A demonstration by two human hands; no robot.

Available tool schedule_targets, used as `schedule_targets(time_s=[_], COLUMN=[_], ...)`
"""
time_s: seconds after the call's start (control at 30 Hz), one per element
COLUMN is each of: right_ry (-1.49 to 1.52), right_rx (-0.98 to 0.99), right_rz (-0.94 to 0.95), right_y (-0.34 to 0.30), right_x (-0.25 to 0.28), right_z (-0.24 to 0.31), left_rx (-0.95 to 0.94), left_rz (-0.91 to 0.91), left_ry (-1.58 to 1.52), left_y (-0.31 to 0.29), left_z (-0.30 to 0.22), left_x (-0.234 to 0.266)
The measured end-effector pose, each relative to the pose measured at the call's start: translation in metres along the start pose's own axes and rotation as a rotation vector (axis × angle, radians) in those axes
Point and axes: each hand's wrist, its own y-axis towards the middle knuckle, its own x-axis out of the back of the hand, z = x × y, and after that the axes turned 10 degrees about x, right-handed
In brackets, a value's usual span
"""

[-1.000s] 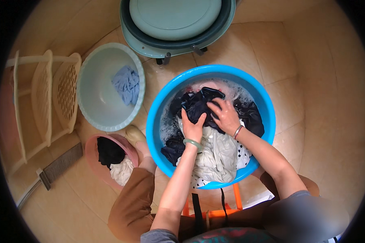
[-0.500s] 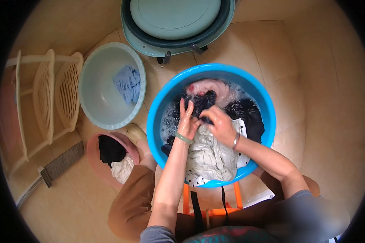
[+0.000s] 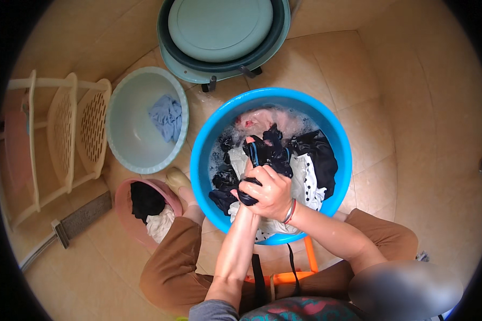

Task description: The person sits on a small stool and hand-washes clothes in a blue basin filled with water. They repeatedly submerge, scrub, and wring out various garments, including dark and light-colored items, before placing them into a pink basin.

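A blue basin (image 3: 204, 140) with soapy water and wet clothes stands on the tiled floor in front of my knees. Over its near half, both hands squeeze a dark wet garment (image 3: 273, 155) that is bunched up above the water. My right hand (image 3: 272, 190), with a bracelet at the wrist, wraps around the lower end of the bundle. My left hand (image 3: 248, 170) grips the same bundle just beneath and left of it and is mostly hidden. A white spotted cloth (image 3: 311, 184) and a pink cloth (image 3: 258, 120) lie in the suds.
Left of the blue basin sits a pale green basin (image 3: 124, 140) holding a light blue cloth (image 3: 166, 115). A pink bucket (image 3: 124, 215) with black and white clothes is by my left knee. A cream rack (image 3: 64, 134), a scrub brush (image 3: 81, 216), a teal lidded tub (image 3: 219, 32) and an orange stool (image 3: 310, 258) surround me.
Both hands have drawn back from the far side of the basin toward me, gathering the dark garment into a tight bundle, with the right hand closed over the left.
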Motion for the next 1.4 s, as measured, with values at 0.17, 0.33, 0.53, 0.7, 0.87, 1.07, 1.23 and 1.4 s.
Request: schedule_targets(time_s=[0.17, 0.33, 0.53, 0.7, 0.87, 1.07, 1.23, 1.4], right_ry=[0.174, -0.069, -0.171, -0.194, -0.262, -0.14, 0.326, 0.239], right_rx=[-0.086, -0.392, -0.578, -0.129, -0.305, -0.355, -0.073, 0.066], right_rz=[-0.06, 0.089, -0.02, 0.5, 0.639, 0.265, 0.228, 0.365], right_y=[0.004, -0.025, -0.057, -0.068, -0.077, -0.064, -0.024, -0.016], right_x=[-0.007, -0.033, -0.036, -0.044, -0.081, -0.081, -0.025, 0.009], right_z=[-0.028, -0.12, -0.17, -0.155, -0.193, -0.172, -0.062, 0.014], left_rx=[-0.232, -0.24, -0.363, -0.729, -0.428, -0.311, -0.116, 0.246], left_rz=[-0.105, -0.444, -0.383, -0.653, -0.861, -0.597, -0.084, 0.209], left_ry=[-0.037, 0.1, 0.137, 1.433, 1.811, 1.351, 0.271, -0.077], left_y=[0.018, -0.017, 0.006, 0.031, 0.067, 0.078, 0.021, 0.009], left_z=[0.014, 0.015, -0.013, -0.019, -0.034, -0.056, -0.041, -0.038], left_x=[0.003, -0.059, -0.019, -0.004, 0.013, 0.013, -0.027, -0.016])
